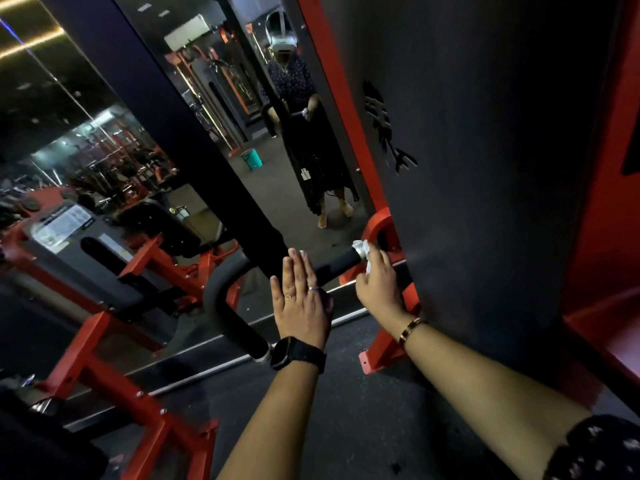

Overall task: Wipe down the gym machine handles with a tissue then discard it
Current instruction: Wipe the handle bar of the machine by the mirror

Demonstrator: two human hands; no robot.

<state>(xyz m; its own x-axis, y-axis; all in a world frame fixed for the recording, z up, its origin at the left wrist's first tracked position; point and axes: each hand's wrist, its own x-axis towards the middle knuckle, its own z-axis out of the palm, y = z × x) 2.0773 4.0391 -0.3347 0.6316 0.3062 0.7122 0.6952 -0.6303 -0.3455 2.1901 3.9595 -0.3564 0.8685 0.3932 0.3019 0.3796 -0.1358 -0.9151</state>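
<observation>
Where the black padded handle ends in a silver cap, just right of the frame's centre, the right hand holds a white tissue against it. The fingers of this hand are curled around the tissue, which shows as crumpled white folds above and below the cap. A gold bracelet circles the right wrist.

The left hand, at centre frame, is flat and grips nothing: its fingers are straight and close together, pointing up across the straight run of the handle. Whether the palm touches the bar cannot be told. Two rings sit on its fingers, and a black watch is strapped on the wrist.

From the cap, the handle runs left, then bends down in a broad curve toward lower centre, where its other end lies just beside the watch.

A large dark panel of the machine fills the right half of the frame, edged by a red frame. A mirror occupies upper centre and reflects the standing person and a green bucket. Red steel beams of another machine cross the lower left over dark flooring.
</observation>
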